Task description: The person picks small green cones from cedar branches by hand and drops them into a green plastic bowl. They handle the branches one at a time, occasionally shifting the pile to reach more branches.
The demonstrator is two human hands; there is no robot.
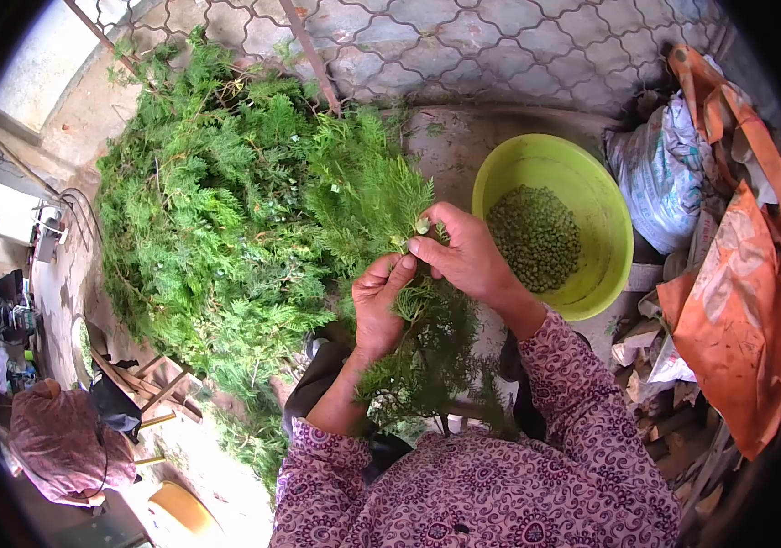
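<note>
A leafy green branch [367, 196] reaches from the lap up past both hands. My left hand [379, 306] is closed around a thin sprig of it, thumb pressed to the fingers. Just above and to the right, my right hand [463, 251] pinches at the same sprig, beside a small pale green cone [422, 225]. The fingertips of both hands nearly meet. To the right stands a yellow-green basin [611, 228] holding a heap of small green cones [534, 239]. More foliage [427, 356] lies over the lap, below the hands.
A large pile of cut green branches [217, 219] fills the left. Behind is a metal lattice [463, 46]. At the right are a white sack [660, 173], an orange sack [737, 310] and split wood [673, 425]. A wooden frame [164, 388] stands lower left.
</note>
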